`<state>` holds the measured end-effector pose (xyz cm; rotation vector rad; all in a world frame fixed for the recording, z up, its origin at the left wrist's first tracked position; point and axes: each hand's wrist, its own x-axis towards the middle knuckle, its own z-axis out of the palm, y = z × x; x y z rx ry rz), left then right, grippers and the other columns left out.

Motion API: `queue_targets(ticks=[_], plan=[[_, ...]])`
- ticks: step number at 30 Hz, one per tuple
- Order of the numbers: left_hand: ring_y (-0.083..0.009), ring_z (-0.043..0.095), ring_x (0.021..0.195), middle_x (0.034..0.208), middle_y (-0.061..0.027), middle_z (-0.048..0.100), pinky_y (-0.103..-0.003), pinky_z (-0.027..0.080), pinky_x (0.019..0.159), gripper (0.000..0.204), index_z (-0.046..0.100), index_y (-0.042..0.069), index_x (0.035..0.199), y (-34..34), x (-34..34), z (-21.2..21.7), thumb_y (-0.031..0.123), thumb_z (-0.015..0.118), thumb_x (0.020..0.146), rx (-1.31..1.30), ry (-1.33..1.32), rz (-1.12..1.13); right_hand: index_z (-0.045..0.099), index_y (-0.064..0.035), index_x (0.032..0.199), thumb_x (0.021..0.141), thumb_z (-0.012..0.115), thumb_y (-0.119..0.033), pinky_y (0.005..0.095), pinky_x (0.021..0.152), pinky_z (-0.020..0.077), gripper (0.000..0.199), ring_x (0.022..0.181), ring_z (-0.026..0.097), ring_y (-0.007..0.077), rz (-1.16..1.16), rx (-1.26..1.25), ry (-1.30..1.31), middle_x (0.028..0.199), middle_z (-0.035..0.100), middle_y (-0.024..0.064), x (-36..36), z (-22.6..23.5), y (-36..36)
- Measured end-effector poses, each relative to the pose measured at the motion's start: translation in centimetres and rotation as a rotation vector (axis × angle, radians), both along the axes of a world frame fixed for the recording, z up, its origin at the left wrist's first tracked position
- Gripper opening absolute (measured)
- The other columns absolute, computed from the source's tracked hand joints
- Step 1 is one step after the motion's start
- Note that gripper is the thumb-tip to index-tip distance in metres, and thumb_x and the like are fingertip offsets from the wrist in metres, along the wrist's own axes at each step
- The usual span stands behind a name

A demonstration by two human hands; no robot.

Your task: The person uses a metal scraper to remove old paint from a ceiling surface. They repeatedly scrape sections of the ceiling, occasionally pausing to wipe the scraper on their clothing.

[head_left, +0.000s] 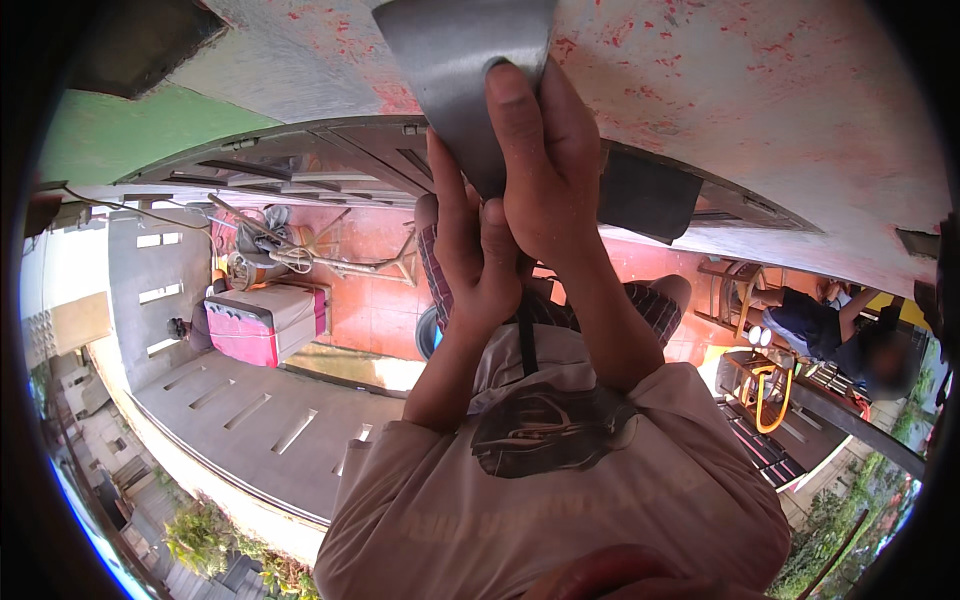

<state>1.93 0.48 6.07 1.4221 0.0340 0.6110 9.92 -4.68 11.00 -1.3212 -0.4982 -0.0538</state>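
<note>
A wide grey metal scraper blade (455,70) lies flat against a grey plaster surface (760,90) flecked with leftover red paint. My right hand (550,160) grips the scraper high up, its fingers pressed onto the blade's lower part. My left hand (475,250) wraps around the handle just below, touching the right hand. The handle itself is hidden inside both hands. Both forearms rise from my beige printed shirt (540,470) at the lower edge.
A green painted patch (130,130) sits at the left of the surface. Far below are a red tiled floor (375,310), a pink and white box (265,322), tangled metal clutter (262,245), a yellow frame (765,395) and a seated person (825,330) at right.
</note>
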Motion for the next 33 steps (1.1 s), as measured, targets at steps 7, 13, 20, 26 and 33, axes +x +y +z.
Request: queue_targets(ticks=[7, 13, 20, 26, 33], plan=[[-0.0186, 0.061, 0.095, 0.12, -0.021, 0.057, -0.028, 0.047, 0.081, 0.066, 0.0, -0.002, 0.155, -1.6, -1.7, -0.2, 0.025, 0.032, 0.104, 0.048, 0.232, 0.026, 0.053, 0.0011, 0.096, 0.103, 0.045, -0.027, 0.0333, 0.063, 0.0416, 0.03, 0.068, 0.051, 0.0171, 0.027, -0.082, 0.13, 0.075, 0.055, 0.0103, -0.7, -0.9, -0.8], [-0.0241, 0.057, 0.113, 0.135, -0.0262, 0.048, -0.03, 0.043, 0.094, 0.064, 0.0, -0.006, 0.154, -2.0, -1.8, 0.0, 0.018, 0.033, 0.104, 0.076, 0.215, 0.022, 0.053, 0.0009, 0.098, 0.103, 0.045, -0.028, 0.0342, 0.066, 0.0428, 0.03, 0.071, 0.052, 0.0184, 0.01, -0.104, 0.166, 0.079, 0.058, 0.0113, -1.1, -0.6, -1.0], [-0.0234, 0.058, 0.116, 0.144, -0.0264, 0.043, -0.03, 0.045, 0.091, 0.066, 0.001, -0.001, 0.155, -2.2, -1.9, -0.9, 0.027, 0.032, 0.104, 0.163, 0.227, 0.123, 0.054, 0.0012, 0.101, 0.103, 0.045, -0.026, 0.0345, 0.066, 0.0437, 0.028, 0.07, 0.054, 0.0198, 0.039, -0.14, 0.175, 0.08, 0.059, 0.0131, -1.3, -1.6, -1.3], [-0.0221, 0.059, 0.113, 0.144, -0.0253, 0.044, -0.03, 0.045, 0.091, 0.065, -0.001, -0.001, 0.155, -2.0, -2.5, -1.4, 0.025, 0.03, 0.104, 0.119, 0.267, 0.063, 0.053, 0.0013, 0.098, 0.103, 0.045, -0.024, 0.0348, 0.064, 0.0435, 0.027, 0.067, 0.052, 0.0224, 0.022, -0.137, 0.198, 0.077, 0.057, 0.0133, -1.5, -2.1, -1.2], [-0.0289, 0.055, 0.119, 0.136, -0.028, 0.048, -0.033, 0.041, 0.1, 0.064, -0.002, -0.007, 0.153, -2.1, -1.4, -0.8, 0.015, 0.032, 0.103, 0.141, 0.102, 0.096, 0.053, 0.0012, 0.098, 0.103, 0.047, -0.026, 0.036, 0.064, 0.0434, 0.028, 0.067, 0.054, 0.0226, 0.051, -0.078, 0.11, 0.077, 0.058, 0.0141, -0.7, -1.6, -1.4]])
